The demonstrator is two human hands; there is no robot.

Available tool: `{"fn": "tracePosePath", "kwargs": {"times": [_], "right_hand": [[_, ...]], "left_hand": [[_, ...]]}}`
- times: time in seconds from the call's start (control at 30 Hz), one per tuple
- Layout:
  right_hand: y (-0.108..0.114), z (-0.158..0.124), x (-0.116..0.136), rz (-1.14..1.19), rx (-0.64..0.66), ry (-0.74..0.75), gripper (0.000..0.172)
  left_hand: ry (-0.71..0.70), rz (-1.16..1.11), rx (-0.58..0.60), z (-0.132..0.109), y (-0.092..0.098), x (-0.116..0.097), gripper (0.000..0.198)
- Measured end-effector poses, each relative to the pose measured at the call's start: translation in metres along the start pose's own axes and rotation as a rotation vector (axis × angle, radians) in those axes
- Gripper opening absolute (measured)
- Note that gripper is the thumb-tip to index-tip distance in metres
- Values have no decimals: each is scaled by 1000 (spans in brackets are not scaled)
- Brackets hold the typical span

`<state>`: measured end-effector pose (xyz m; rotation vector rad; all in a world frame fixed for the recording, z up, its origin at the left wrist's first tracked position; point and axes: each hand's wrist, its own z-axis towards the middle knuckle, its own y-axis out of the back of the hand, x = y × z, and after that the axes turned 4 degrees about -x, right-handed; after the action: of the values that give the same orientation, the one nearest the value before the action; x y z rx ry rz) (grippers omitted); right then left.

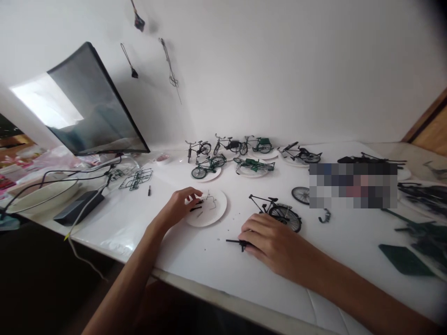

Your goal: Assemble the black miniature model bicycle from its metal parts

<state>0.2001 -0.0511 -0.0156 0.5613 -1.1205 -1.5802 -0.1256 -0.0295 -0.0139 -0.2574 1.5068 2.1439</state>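
My left hand (186,201) is over the left side of a white plate (218,215), fingers curled down at small black parts (196,208); whether one is pinched cannot be made out. Thin pale and dark small pieces lie on the same plate. My right hand (267,239) rests low over the tabletop, closed around a small black model part (241,244) with a thin rod pointing left. Just behind it stands a partly built black model bicycle (284,215), its lower left partly hidden by the hand. A loose spoked wheel (301,195) is to its right.
Several model bicycles (228,144) stand along the wall, others lie on plates. Green part frames (139,179), a black adapter (79,207) with cables and a monitor (94,102) are at left. A small curved part (325,216) and dark green pieces (405,260) are at right.
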Motion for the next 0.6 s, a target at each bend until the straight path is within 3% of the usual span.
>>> {"fn": "tracePosePath", "kwargs": {"times": [0.27,0.43,0.6], "right_hand": [[11,-3,-2,186,-50,-219,23],[10,-5,-5,107,-151,-206,27],[13,-5,3,119,-98,-247,24]], "left_hand": [[-8,163,98,-8,27,-17,18],[-46,243,83,-2,6,-29,20],[-47,213,-15,2,-8,-34,16]]}}
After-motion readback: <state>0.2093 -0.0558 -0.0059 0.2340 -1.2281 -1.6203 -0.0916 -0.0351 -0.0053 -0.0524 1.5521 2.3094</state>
